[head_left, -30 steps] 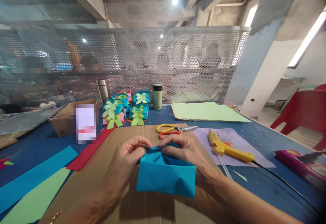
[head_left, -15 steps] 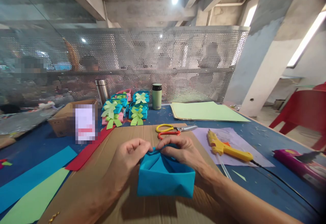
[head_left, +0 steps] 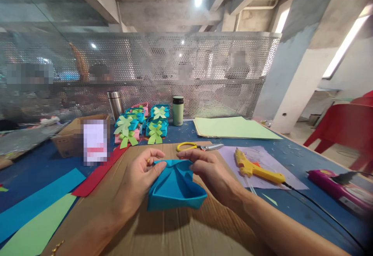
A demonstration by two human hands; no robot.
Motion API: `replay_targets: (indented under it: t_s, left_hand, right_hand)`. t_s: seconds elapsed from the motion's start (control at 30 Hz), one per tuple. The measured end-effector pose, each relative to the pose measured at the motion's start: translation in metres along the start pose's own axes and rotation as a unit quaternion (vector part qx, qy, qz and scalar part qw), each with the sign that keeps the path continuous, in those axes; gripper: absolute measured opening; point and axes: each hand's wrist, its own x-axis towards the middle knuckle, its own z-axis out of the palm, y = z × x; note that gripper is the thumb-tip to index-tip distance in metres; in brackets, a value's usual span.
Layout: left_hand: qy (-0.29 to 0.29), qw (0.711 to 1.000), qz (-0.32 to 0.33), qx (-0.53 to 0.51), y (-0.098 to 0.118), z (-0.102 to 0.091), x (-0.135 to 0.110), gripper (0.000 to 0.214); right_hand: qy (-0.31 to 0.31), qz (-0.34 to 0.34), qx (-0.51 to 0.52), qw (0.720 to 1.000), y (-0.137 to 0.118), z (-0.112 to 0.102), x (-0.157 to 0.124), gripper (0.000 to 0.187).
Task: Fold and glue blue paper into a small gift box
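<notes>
A small blue open-topped paper box (head_left: 177, 202) with creased, folded-in sides is tilted above the cardboard, its front wall facing me. My left hand (head_left: 142, 174) grips the back left rim, thumb on the near side and fingers behind. At the back right corner my right hand (head_left: 208, 170) has its fingers bent round the rim, their tips partly hidden. Just beyond my right hand lie scissors (head_left: 188, 146) with a yellow handle loop, the other loop being covered by the hand. To the right, a yellow hot glue gun (head_left: 259, 170) rests on a purple sheet (head_left: 288, 178).
Several finished blue and pink boxes with green bows (head_left: 155, 129) stand at the back, beside a green tumbler (head_left: 178, 112) and a steel flask (head_left: 115, 106). Paper strips (head_left: 43, 199) lie left. A purple power strip (head_left: 335, 190) and the glue gun's cord occupy the right.
The blue box has tipped so that more of its inside shows, and it has shifted slightly left. My hands have spread apart from the middle of its back rim toward the corners.
</notes>
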Motion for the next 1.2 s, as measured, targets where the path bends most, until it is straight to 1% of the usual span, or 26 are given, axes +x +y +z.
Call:
replay_targets:
  t_s: [0.03,0.07,0.13,0.17,0.23,0.37,0.47,0.53,0.7,0.8,0.93,1.03,1.2]
  left_hand:
    - [0.004,1.000,0.004,0.007,-0.001,-0.001,0.001,0.042]
    - [0.007,1.000,0.007,0.013,-0.002,-0.002,0.002,0.042]
    - [0.008,1.000,0.012,0.025,-0.005,-0.003,0.004,0.041]
    - [0.006,0.999,0.015,0.034,-0.006,-0.004,0.004,0.040]
    - [0.005,0.998,0.026,0.056,-0.008,-0.003,0.003,0.038]
    - [0.002,0.996,0.035,0.085,-0.004,-0.002,-0.001,0.034]
    - [-0.003,0.995,0.026,0.092,0.001,-0.002,-0.003,0.033]
    - [-0.004,0.995,0.032,0.096,0.004,-0.002,-0.002,0.030]
    - [-0.014,0.992,0.043,0.120,0.003,-0.003,0.001,0.029]
    - [-0.025,0.990,0.038,0.132,0.002,-0.004,0.000,0.031]
    - [-0.039,0.991,0.034,0.126,0.003,-0.005,-0.001,0.031]
    - [-0.047,0.989,0.034,0.133,0.006,-0.006,-0.001,0.032]
    - [-0.066,0.983,0.027,0.172,0.013,-0.007,-0.001,0.032]
  right_hand:
    - [0.000,0.003,0.013,1.000,0.000,-0.001,0.002,0.022]
    - [0.000,0.011,0.022,1.000,0.000,-0.001,0.003,0.021]
    - [-0.005,0.036,0.018,0.999,-0.001,-0.001,0.004,0.038]
    - [-0.012,0.044,0.002,0.999,-0.001,0.000,0.004,0.043]
    - [-0.029,0.044,-0.040,0.998,-0.002,0.001,0.002,0.045]
    - [-0.049,0.035,-0.071,0.996,-0.003,0.002,0.001,0.043]
    - [-0.050,0.036,-0.069,0.996,-0.004,0.000,0.001,0.040]
    - [-0.049,0.037,-0.063,0.996,-0.006,0.000,0.001,0.039]
    - [-0.055,0.029,-0.054,0.997,-0.008,0.000,0.000,0.038]
    - [-0.050,0.034,-0.038,0.997,-0.007,0.001,0.000,0.035]
    - [-0.032,0.044,-0.028,0.998,-0.003,0.001,0.000,0.024]
    - [-0.026,0.030,-0.038,0.999,-0.002,0.000,0.000,0.022]
    - [-0.038,-0.005,-0.067,0.997,0.002,0.001,0.003,0.026]
